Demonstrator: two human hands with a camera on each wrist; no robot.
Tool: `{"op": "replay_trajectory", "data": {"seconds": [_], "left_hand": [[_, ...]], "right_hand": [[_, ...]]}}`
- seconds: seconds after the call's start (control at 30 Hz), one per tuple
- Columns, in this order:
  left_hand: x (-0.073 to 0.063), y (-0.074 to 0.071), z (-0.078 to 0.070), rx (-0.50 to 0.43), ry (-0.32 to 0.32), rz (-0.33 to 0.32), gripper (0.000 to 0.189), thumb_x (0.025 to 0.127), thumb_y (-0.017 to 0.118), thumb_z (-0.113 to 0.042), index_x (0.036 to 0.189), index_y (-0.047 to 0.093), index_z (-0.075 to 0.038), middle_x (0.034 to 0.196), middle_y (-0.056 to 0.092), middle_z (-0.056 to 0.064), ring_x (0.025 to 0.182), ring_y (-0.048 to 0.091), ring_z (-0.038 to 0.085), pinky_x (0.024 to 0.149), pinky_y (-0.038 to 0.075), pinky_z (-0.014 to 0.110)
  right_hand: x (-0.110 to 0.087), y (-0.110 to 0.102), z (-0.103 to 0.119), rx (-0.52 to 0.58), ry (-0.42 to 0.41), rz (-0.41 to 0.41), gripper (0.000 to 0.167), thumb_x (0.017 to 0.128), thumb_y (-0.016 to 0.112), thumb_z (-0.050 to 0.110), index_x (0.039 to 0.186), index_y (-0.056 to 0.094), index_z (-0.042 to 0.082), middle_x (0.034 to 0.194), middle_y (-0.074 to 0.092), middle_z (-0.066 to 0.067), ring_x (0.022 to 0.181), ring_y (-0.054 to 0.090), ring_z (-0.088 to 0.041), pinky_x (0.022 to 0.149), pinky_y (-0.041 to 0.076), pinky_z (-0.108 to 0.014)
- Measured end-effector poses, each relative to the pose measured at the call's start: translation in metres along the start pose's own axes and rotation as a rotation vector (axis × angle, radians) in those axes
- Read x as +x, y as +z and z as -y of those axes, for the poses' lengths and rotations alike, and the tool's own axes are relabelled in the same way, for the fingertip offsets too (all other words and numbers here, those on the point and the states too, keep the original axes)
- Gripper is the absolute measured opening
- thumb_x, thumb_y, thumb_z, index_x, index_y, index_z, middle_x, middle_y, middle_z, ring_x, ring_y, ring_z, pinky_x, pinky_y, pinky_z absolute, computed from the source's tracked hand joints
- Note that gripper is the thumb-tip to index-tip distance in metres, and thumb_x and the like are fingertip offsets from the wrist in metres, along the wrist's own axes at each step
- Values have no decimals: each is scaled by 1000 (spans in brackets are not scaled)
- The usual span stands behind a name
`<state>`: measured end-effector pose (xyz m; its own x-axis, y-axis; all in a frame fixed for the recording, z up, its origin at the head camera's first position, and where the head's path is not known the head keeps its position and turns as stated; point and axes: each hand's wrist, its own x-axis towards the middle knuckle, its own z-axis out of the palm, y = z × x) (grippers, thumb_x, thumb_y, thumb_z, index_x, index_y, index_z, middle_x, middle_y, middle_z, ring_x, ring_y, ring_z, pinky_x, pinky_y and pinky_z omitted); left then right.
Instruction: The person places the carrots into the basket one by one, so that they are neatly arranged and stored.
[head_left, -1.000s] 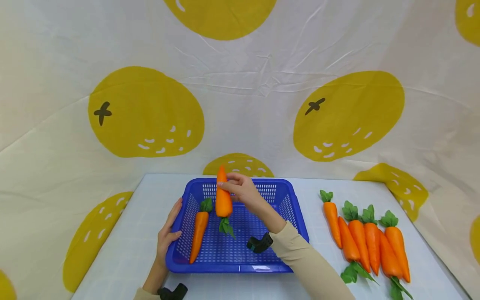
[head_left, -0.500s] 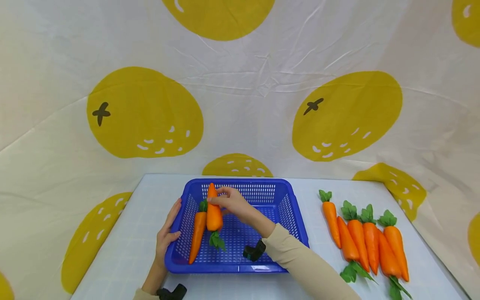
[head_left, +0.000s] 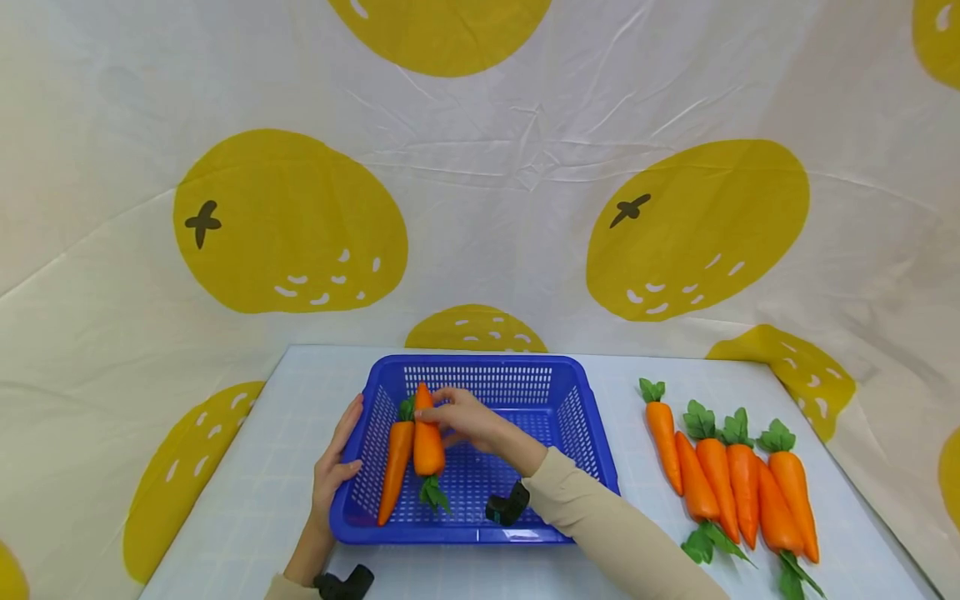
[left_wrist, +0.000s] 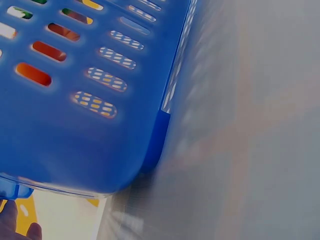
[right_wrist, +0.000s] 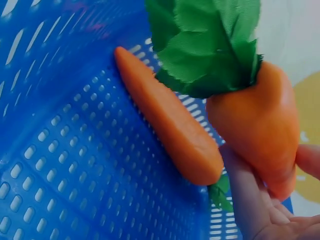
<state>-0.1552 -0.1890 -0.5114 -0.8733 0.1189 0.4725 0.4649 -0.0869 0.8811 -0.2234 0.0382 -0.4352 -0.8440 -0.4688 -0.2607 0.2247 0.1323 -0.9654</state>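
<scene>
My right hand (head_left: 467, 419) pinches an orange carrot (head_left: 428, 446) between thumb and fingers, inside the blue plastic basket (head_left: 525, 536). Its green leaves (right_wrist: 205, 50) point toward me in the head view, its tip away. Just left of it, a second carrot (head_left: 395, 475) lies along the basket's left side with its leaves at the far end. With straight fingers, my left hand (head_left: 335, 467) rests against the basket's left outer wall and rim. Only a few fingertips of that hand show at the lower left of the left wrist view.
Several more carrots (head_left: 720, 483) lie side by side on the white table (head_left: 247, 492) to the right of the basket, leaves pointing different ways. Behind the table hangs a pale cloth (head_left: 495, 225) printed with large yellow fruit.
My right hand has lowered the carrot into the basket and brought it left, close beside the other carrot. The left hand has stayed at the basket's left side.
</scene>
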Motion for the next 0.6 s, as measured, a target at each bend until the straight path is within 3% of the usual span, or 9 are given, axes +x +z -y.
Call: {"op": "replay_trajectory", "data": {"seconds": [0.6], "left_hand": [[-1, 1, -1, 19, -40, -12, 70, 87, 37, 1, 156, 25, -1, 165, 18, 9, 150, 19, 15, 112, 25, 17]], "right_hand": [[-3, -2, -5, -89, 56, -16, 40, 92, 69, 16, 123, 51, -4, 101, 64, -15, 85, 67, -27, 69, 60, -45]]}}
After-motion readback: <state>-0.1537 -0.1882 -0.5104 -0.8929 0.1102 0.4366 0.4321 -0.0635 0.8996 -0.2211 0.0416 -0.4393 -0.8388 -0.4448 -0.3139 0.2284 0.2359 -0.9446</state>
